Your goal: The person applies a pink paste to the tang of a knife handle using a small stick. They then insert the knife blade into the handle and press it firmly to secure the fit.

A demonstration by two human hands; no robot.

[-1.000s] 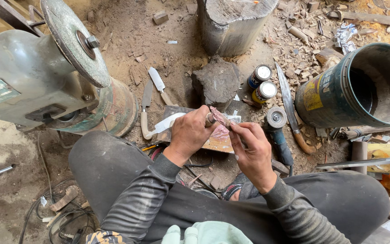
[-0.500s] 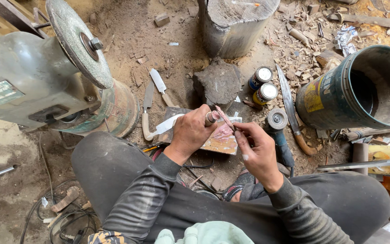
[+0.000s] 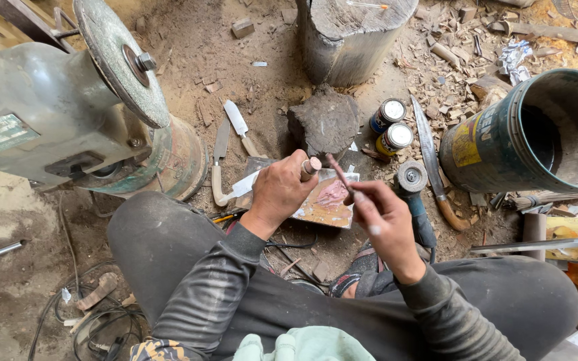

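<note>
While left hand (image 3: 281, 190) grips a small cylinder (image 3: 311, 166), right hand (image 3: 381, 215) pinches perhaps a stick (image 3: 338, 174), two round tins (image 3: 391, 126) beyond.

ahead: stone block (image 3: 324, 122), two tins (image 3: 391, 125) | left: grinder (image 3: 68, 113)

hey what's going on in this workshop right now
A person sits on a dirt floor strewn with wood chips. Their left hand grips a small wooden piece with a round end, and their right hand holds a thin stick angled toward it. Under the hands lies a flat board smeared with reddish paste. A bench grinder stands to the left, two small tins and a large bucket to the right.
</note>
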